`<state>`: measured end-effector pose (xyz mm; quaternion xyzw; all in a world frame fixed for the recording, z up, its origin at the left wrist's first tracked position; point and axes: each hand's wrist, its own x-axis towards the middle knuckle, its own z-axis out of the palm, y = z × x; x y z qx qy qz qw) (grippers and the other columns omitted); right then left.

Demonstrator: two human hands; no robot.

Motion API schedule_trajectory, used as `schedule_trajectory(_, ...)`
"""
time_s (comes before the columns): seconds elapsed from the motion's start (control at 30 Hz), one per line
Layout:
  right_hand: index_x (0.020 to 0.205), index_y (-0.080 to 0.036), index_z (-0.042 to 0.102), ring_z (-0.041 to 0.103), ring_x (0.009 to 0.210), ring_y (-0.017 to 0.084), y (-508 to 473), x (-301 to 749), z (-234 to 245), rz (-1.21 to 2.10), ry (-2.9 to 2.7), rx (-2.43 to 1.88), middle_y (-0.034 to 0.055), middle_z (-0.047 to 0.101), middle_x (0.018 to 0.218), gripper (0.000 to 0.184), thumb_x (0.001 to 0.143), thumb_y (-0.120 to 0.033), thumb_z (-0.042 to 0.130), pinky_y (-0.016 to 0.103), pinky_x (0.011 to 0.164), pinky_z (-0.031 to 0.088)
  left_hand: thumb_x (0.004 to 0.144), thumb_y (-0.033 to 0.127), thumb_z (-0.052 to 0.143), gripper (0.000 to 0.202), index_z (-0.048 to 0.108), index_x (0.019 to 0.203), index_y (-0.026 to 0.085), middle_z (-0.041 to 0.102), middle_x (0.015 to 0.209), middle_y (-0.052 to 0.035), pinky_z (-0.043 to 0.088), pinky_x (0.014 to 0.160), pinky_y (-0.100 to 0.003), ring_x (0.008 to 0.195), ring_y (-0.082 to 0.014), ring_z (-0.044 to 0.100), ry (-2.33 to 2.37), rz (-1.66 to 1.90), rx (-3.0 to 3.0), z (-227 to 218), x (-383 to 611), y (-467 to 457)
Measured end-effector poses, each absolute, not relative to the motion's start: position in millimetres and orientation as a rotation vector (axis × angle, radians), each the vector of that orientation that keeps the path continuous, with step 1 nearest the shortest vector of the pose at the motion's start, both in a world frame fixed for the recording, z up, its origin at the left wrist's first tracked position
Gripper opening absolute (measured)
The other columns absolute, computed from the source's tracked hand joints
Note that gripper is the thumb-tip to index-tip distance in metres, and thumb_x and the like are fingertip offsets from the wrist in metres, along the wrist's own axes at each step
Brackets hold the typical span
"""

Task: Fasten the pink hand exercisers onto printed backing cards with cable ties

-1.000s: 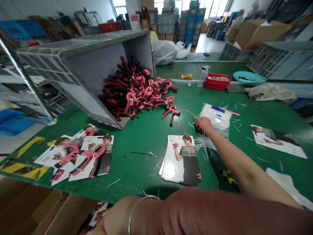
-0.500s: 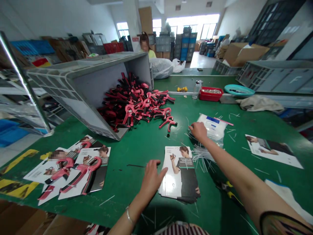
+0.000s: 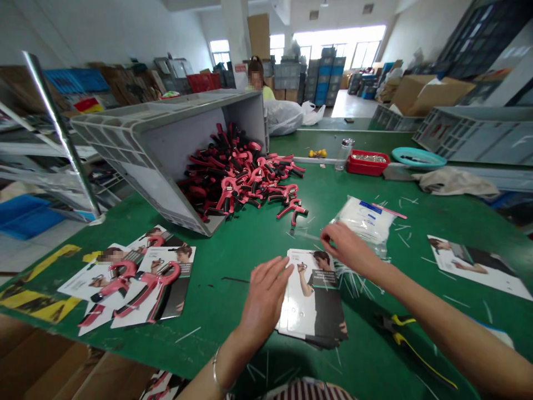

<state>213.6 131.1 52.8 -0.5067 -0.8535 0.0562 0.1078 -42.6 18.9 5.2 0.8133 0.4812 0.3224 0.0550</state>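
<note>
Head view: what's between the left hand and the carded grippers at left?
Head view: bare green table, except one thin dark strip near the left hand. The carded grippers lie apart from it.

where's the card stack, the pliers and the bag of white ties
card stack [image 3: 322, 297]: head view, on the dark print of the top card
pliers [image 3: 398, 323]: head view, on a yellow-edged handle
bag of white ties [image 3: 366, 219]: head view, on the bag's middle

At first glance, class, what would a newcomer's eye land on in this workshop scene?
A tipped grey crate spills a pile of red-and-black hand grippers across the green table, left of centre. Nearer, the left hand lies flat on a stack of printed cards, the right hand pinched just beyond it.
</note>
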Motion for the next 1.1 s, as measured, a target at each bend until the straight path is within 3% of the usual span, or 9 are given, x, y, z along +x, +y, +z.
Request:
schedule_trajectory(0.07,0.091,-0.018,0.059,0.055,0.089,0.022,85,208,61,0.278,-2.613,-1.129,0.0079,0.064,0.090,0.013,0.096,-0.022,0.048,0.035,0.085,0.044,0.096,0.021,0.051,0.037,0.056,0.132,0.024,0.064,0.126,-0.0093,0.035,0.102,-0.047,0.120,-0.0263,0.051,1.411,0.924,2.531,16,-33,15)
schedule_trajectory(0.2,0.092,-0.021,0.056,0.054,0.089,0.021,31,211,69,0.470,-2.482,-1.071,0.0064,0.061,0.092,0.007,0.095,-0.020,0.049,0.036,0.084,0.045,0.097,0.028,0.050,0.025,0.067,0.115,0.025,0.069,0.089,-0.0052,0.041,0.085,-0.040,0.088,-0.0206,0.058,1.332,0.868,2.367,18,-20,-1)
schedule_trajectory(0.33,0.087,-0.022,0.054,0.054,0.081,0.018,16,217,68,0.707,-2.319,-1.154,0.0037,0.059,0.087,0.006,0.092,-0.019,0.051,0.031,0.074,0.045,0.096,0.030,0.053,0.024,0.067,0.115,0.024,0.069,0.103,-0.0078,0.040,0.088,-0.039,0.099,-0.0219,0.057,1.323,0.924,2.219,11,-21,-22)
schedule_trajectory(0.47,0.086,-0.022,0.054,0.054,0.083,0.017,6,212,65,0.849,-2.328,-1.092,0.0035,0.059,0.090,0.007,0.091,-0.017,0.052,0.030,0.076,0.045,0.096,0.029,0.052,0.018,0.068,0.096,0.021,0.070,0.090,-0.0059,0.041,0.084,-0.037,0.088,-0.0193,0.059,1.333,0.903,2.133,15,-26,-40)
schedule_trajectory(0.6,0.090,-0.022,0.056,0.054,0.087,0.017,0,210,71,0.945,-2.401,-1.012,0.0035,0.058,0.093,0.005,0.092,-0.019,0.052,0.030,0.081,0.045,0.090,0.031,0.062,0.020,0.068,0.106,0.021,0.069,0.109,-0.0095,0.039,0.095,-0.042,0.106,-0.0249,0.057,1.394,0.958,2.156,22,-30,-49)
schedule_trajectory(0.67,0.090,-0.022,0.057,0.054,0.086,0.016,0,212,76,0.985,-2.379,-1.001,0.0031,0.059,0.092,0.005,0.092,-0.019,0.053,0.029,0.080,0.045,0.090,0.033,0.063,0.020,0.070,0.105,0.023,0.072,0.100,-0.0067,0.041,0.093,-0.040,0.098,-0.0229,0.061,1.287,0.864,2.099,21,-31,-50)
schedule_trajectory(0.77,0.088,-0.022,0.059,0.055,0.085,0.016,1,214,80,1.029,-2.298,-1.022,0.0024,0.060,0.091,0.005,0.091,-0.020,0.056,0.028,0.079,0.044,0.095,0.031,0.055,0.020,0.073,0.098,0.022,0.072,0.074,-0.0014,0.046,0.078,-0.030,0.075,-0.0165,0.063,1.174,0.827,1.879,13,-30,-50)
schedule_trajectory(0.93,0.094,-0.023,0.063,0.058,0.075,0.016,-2,197,57,1.440,-1.767,-1.050,0.0012,0.062,0.085,0.013,0.087,-0.034,0.065,0.028,0.069,0.046,0.094,0.027,0.057,0.016,0.070,0.089,0.018,0.071,0.078,-0.0035,0.044,0.079,-0.030,0.076,-0.0163,0.061,1.288,0.989,1.919,13,-23,-51)
schedule_trajectory(1.1,0.082,-0.020,0.063,0.058,0.061,0.014,-17,172,17,1.706,-1.396,-1.017,-0.0002,0.061,0.073,0.024,0.084,-0.043,0.068,0.028,0.060,0.047,0.095,0.028,0.052,0.020,0.068,0.087,0.018,0.070,0.080,-0.0051,0.045,0.079,-0.033,0.078,-0.0181,0.061,1.280,0.896,2.045,11,-16,-47)
